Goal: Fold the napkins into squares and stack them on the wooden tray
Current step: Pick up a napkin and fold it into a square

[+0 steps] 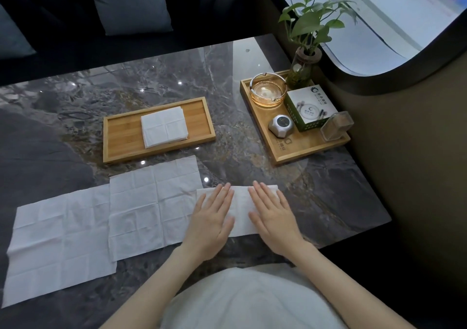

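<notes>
At the grey marble table's (227, 81) near edge, left hand (211, 221) and right hand (274, 221) press flat, fingers open, on a folded white paper napkin (241, 208). Two unfolded white napkins (151, 207) lie leftward. Beyond, the shallow wooden tray (121, 139) holds one stack of folded squares (164, 126).

Dark marble table (227, 71), black sofa (214, 5) with grey cushion (131, 3), curved window (404, 13)

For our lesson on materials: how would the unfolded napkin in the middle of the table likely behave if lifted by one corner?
The unfolded napkin looks thin and creased, so it would probably droop limply. It seems very light. Lying flat on the polished marble table, it may slide easily when pushed.
</notes>
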`<state>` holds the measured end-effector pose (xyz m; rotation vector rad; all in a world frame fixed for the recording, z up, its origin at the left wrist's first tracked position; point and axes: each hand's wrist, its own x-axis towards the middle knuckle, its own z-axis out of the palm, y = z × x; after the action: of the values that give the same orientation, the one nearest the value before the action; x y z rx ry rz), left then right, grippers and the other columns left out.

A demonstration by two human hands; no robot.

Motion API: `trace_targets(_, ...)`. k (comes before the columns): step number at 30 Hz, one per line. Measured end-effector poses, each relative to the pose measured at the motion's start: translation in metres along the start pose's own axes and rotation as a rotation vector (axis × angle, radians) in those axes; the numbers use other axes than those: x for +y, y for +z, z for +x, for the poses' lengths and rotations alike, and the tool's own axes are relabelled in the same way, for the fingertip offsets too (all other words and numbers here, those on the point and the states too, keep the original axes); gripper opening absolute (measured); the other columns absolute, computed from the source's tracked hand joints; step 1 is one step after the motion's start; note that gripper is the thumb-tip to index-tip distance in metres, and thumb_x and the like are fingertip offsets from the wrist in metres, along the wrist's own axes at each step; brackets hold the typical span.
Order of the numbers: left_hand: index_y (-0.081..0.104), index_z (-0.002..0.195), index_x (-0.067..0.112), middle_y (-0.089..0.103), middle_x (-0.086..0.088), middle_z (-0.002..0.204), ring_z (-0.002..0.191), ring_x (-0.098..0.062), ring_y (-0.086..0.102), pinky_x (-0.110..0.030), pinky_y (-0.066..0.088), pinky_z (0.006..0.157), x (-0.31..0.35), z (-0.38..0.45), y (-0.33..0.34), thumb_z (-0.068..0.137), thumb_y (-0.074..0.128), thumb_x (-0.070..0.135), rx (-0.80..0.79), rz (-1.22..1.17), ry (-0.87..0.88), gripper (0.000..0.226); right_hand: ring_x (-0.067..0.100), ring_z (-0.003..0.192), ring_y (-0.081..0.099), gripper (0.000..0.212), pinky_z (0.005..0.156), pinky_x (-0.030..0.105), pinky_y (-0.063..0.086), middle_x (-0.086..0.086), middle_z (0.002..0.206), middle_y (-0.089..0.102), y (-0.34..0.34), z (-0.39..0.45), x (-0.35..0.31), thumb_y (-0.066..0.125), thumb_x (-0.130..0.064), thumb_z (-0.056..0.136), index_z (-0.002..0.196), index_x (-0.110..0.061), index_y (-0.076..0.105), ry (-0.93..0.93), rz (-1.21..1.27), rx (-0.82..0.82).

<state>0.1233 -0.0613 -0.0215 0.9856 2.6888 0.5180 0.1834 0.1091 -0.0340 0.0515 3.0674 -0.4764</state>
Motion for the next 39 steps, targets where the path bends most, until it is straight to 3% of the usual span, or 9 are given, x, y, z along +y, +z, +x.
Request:
trace_targets(3, -0.015, 0.137, 0.026, -0.021, 0.008, 0.147, 0.137, -0.008, -0.02, -0.032, -0.013, 0.112, 0.011, 0.017, 0.015, 0.083, -0.012, 0.053, -0.069, 0.103, -0.023, 0.061, 0.01, 0.138, -0.019, 0.065, 0.107, 0.029, -0.024, -0.007, 0.151, -0.011, 0.014, 0.009, -0.004, -0.01, -0.053, 0.086, 0.142, -0.022, -0.005, -0.019, -0.01, -0.116)
trace_targets(6, -0.014, 0.138, 0.023, -0.017, 0.005, 0.15, 0.137, -0.011, -0.018, -0.033, -0.012, 0.112, 0.0, 0.02, 0.028, 0.083, -0.008, 0.047, -0.106, 0.181, -0.055, 0.061, 0.016, 0.143, 0.005, 0.063, 0.112, 0.037, -0.007, 0.003, 0.154, 0.017, 0.019, 0.005, 0.014, -0.003, -0.048, 0.095, 0.145, -0.014, 0.015, 0.02, -0.127, -0.127)
trace_targets(8, 0.002, 0.143, 0.018, 0.006, 0.0, 0.154, 0.139, -0.017, 0.0, -0.033, -0.007, 0.113, -0.009, 0.016, 0.03, 0.09, 0.005, 0.045, -0.093, 0.217, -0.059, 0.06, 0.014, 0.139, 0.019, 0.06, 0.111, 0.039, 0.003, 0.004, 0.149, 0.034, 0.02, -0.001, 0.026, 0.005, -0.045, 0.098, 0.143, -0.012, 0.027, 0.079, -0.141, -0.15)
trace_targets(10, 0.021, 0.142, 0.014, 0.028, -0.004, 0.149, 0.136, -0.02, 0.02, -0.035, -0.002, 0.11, -0.018, 0.012, 0.026, 0.095, 0.01, 0.043, -0.112, 0.252, -0.071, 0.057, 0.011, 0.138, 0.019, 0.06, 0.111, 0.04, 0.003, 0.003, 0.149, 0.034, 0.018, -0.007, 0.034, 0.007, -0.047, 0.097, 0.143, -0.014, 0.026, 0.121, -0.149, -0.156)
trace_targets(12, 0.025, 0.14, 0.014, 0.032, -0.003, 0.147, 0.134, -0.021, 0.025, -0.035, -0.003, 0.108, -0.028, 0.007, 0.022, 0.095, 0.007, 0.045, -0.128, 0.288, -0.094, 0.058, 0.011, 0.138, 0.018, 0.06, 0.111, 0.041, 0.001, 0.001, 0.149, 0.033, 0.016, -0.011, 0.042, 0.006, -0.048, 0.097, 0.144, -0.015, 0.024, 0.137, -0.165, -0.127)
trace_targets(21, 0.019, 0.142, 0.013, 0.023, -0.005, 0.148, 0.139, -0.019, 0.015, -0.035, -0.005, 0.11, -0.042, -0.009, 0.011, 0.095, 0.011, 0.042, -0.048, 0.298, -0.114, 0.055, 0.013, 0.14, 0.019, 0.059, 0.112, 0.041, 0.0, 0.001, 0.149, 0.032, 0.011, -0.018, 0.044, 0.007, -0.045, 0.098, 0.143, -0.012, 0.026, 0.169, -0.181, -0.07)
trace_targets(24, 0.015, 0.143, 0.015, 0.018, -0.003, 0.15, 0.139, -0.015, 0.003, -0.036, -0.004, 0.11, -0.036, -0.017, 0.016, 0.096, 0.012, 0.04, -0.054, 0.278, -0.075, 0.054, 0.012, 0.142, 0.008, 0.057, 0.112, 0.043, 0.002, -0.001, 0.152, 0.023, 0.012, -0.032, 0.034, 0.007, -0.045, 0.098, 0.146, -0.017, 0.021, 0.026, -0.138, -0.076)
trace_targets(28, 0.018, 0.142, 0.013, 0.021, -0.005, 0.15, 0.138, -0.013, 0.005, -0.033, -0.008, 0.11, -0.038, -0.024, 0.022, 0.096, 0.008, 0.042, -0.104, 0.275, -0.103, 0.056, 0.013, 0.141, 0.011, 0.054, 0.112, 0.042, 0.004, -0.005, 0.153, 0.021, 0.015, -0.056, 0.03, 0.01, -0.044, 0.099, 0.146, -0.021, 0.022, -0.15, -0.105, -0.139)
trace_targets(39, -0.005, 0.142, 0.019, -0.011, 0.004, 0.15, 0.138, -0.012, -0.011, -0.039, -0.009, 0.113, -0.033, -0.021, 0.02, 0.085, -0.003, 0.047, -0.156, 0.189, -0.112, 0.063, 0.013, 0.142, 0.009, 0.053, 0.114, 0.042, 0.002, -0.006, 0.152, 0.023, 0.012, -0.086, 0.061, 0.011, -0.043, 0.099, 0.146, -0.021, 0.022, -0.082, -0.124, -0.144)
